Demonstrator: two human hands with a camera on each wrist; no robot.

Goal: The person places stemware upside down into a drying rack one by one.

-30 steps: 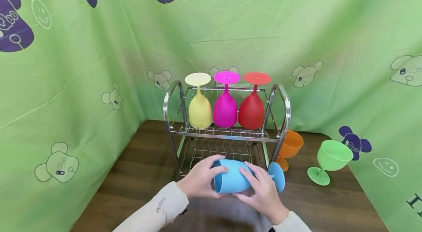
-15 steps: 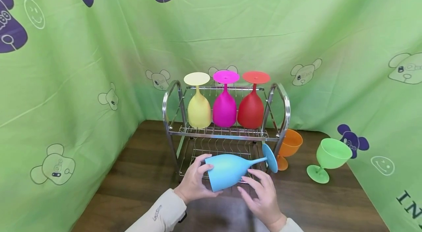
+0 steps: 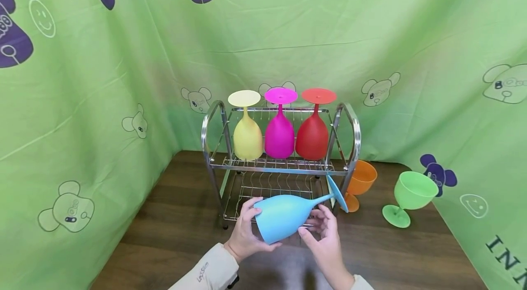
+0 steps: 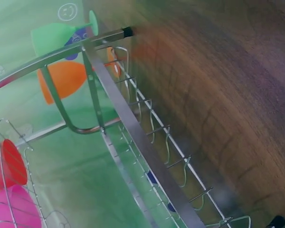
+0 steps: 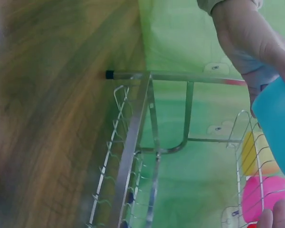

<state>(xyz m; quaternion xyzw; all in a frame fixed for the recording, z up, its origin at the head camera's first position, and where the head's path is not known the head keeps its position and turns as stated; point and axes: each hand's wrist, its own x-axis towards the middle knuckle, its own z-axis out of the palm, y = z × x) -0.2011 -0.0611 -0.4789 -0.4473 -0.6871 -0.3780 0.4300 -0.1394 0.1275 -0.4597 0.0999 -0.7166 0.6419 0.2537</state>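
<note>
In the head view my left hand [image 3: 247,233] grips a blue goblet [image 3: 284,217] around its bowl near the rim. The goblet is tilted on its side, its foot raised to the right. My right hand [image 3: 325,239] is beside the lower part of the bowl, below the stem, with fingers loosely bent; whether the fingertips touch it is hard to tell. Behind the goblet stands a two-tier metal dish rack [image 3: 280,171]. On its top tier a yellow goblet [image 3: 248,139], a magenta goblet [image 3: 279,136] and a red goblet [image 3: 312,139] rest upside down.
An orange goblet [image 3: 362,178] stands upright at the rack's right side. Further right is a green goblet [image 3: 416,191]. A wooden tabletop [image 3: 164,221] lies underneath, enclosed by a green printed curtain [image 3: 296,29]. The rack's lower tier [image 4: 156,156] shows wire dividers.
The right hand first let go of the goblet's bowl, then came back close beside it with fingers more bent. The goblet's foot swung up and its rim turned down, still in the left hand.
</note>
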